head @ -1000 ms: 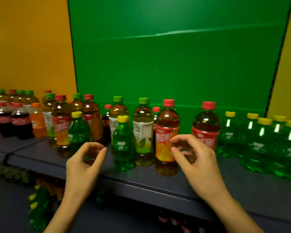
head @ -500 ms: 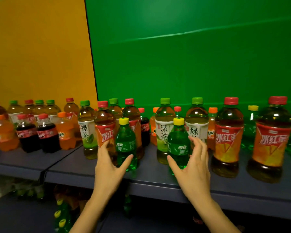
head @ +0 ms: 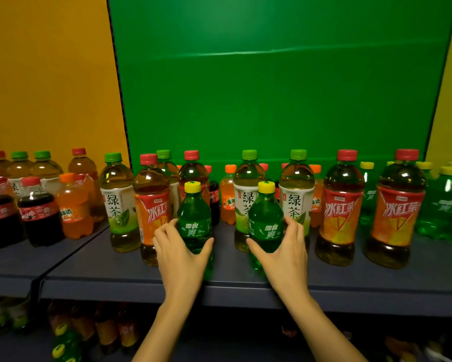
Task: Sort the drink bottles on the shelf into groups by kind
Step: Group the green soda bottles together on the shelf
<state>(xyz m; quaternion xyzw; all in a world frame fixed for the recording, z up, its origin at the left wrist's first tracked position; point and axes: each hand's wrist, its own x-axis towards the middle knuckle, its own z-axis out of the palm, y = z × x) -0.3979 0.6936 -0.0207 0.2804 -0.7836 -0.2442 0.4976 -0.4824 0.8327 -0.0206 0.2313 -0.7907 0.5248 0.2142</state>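
Two small green soda bottles with yellow caps stand near the front of the dark shelf (head: 115, 278). My left hand (head: 179, 254) wraps around the lower body of the left green bottle (head: 194, 218). Around the right green bottle (head: 265, 218) curl the fingers and thumb of my right hand (head: 285, 254). Both bottles stand upright on the shelf. Behind them stand mixed bottles: green tea with green caps (head: 248, 194), iced red tea with red caps (head: 342, 205), small orange soda (head: 228, 199).
Cola bottles (head: 39, 218) and orange soda (head: 74, 207) stand on the adjoining left shelf section. Several green soda bottles (head: 444, 205) are grouped at far right. A green back panel (head: 271, 87) rises behind. More bottles sit on the lower shelf (head: 62, 346).
Both hands moved forward and closed around the two small green bottles; earlier they were apart from them with fingers spread. The view has shifted left.
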